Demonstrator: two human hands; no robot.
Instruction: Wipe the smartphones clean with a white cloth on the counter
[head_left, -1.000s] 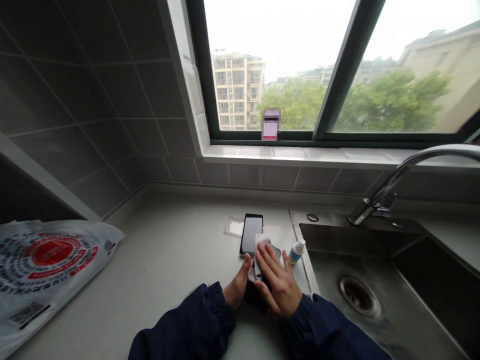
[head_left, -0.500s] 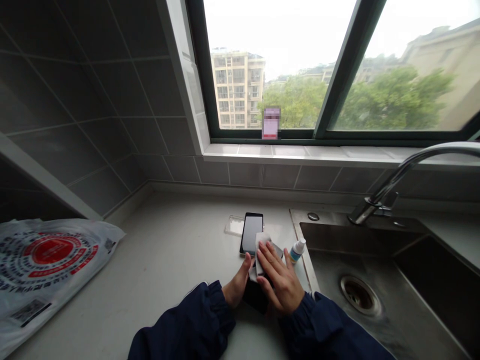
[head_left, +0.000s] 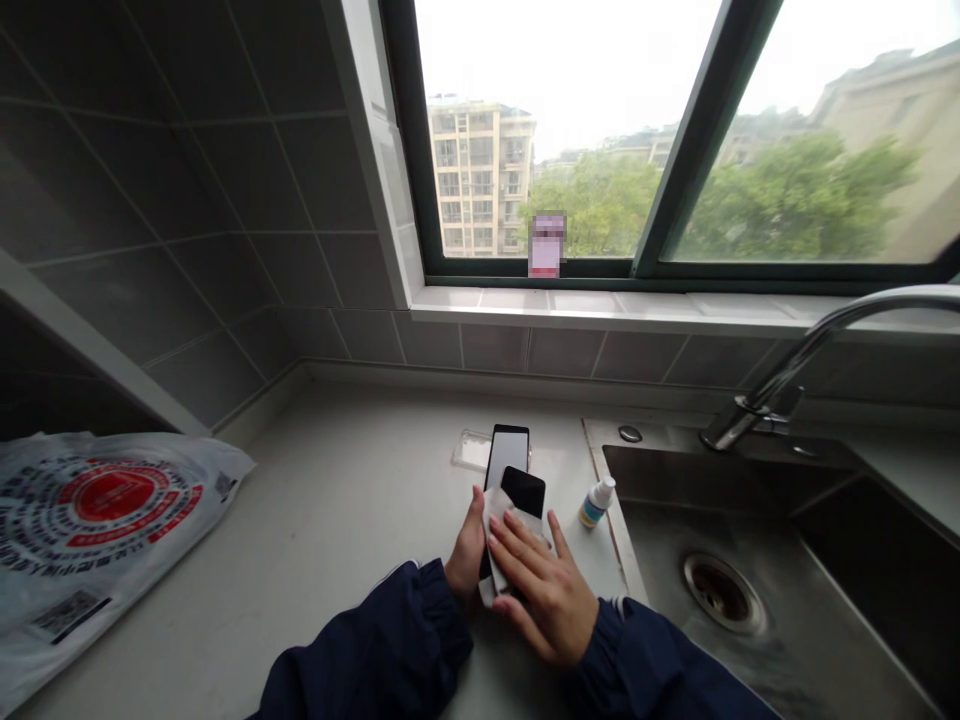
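Note:
A black phone (head_left: pixel 523 492) is tilted between my hands, its top end showing above a white cloth (head_left: pixel 496 578). My left hand (head_left: pixel 466 550) grips the phone's left side, thumb up along the edge. The fingers of my right hand (head_left: pixel 544 590) lie flat on the cloth, pressing it to the screen. Behind it, another phone (head_left: pixel 511 445) with a pale screen rests on the counter, partly over a clear case (head_left: pixel 472 450). To the right stands a small white-capped bottle (head_left: pixel 597 502).
A steel sink (head_left: pixel 675 580) with a curved faucet (head_left: pixel 780 360) is on the right. On the left lies a white plastic bag (head_left: pixel 112 510) with red print. The window sill (head_left: pixel 585 305) runs along the back of the counter (head_left: pixel 337 480).
My right hand and the cloth have slid down and left across the phone, uncovering its top end. The view has shifted slightly.

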